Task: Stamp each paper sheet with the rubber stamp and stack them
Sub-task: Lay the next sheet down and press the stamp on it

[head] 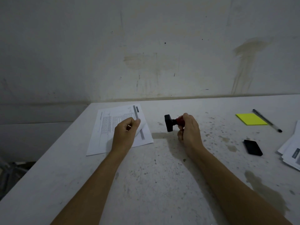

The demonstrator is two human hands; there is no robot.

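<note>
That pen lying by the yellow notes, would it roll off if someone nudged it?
Probably it rolls easily: the pen looks slim and round, lying free on the flat table. It likely feels light. The yellow pad beside it might stop it on that side.

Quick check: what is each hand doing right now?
Left hand: closed, pinching the curled corner of the top white printed paper sheet.
Right hand: closed around the red-handled black rubber stamp.

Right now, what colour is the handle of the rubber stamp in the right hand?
Red handle on the black-based rubber stamp, gripped by the right hand; head view.
</note>
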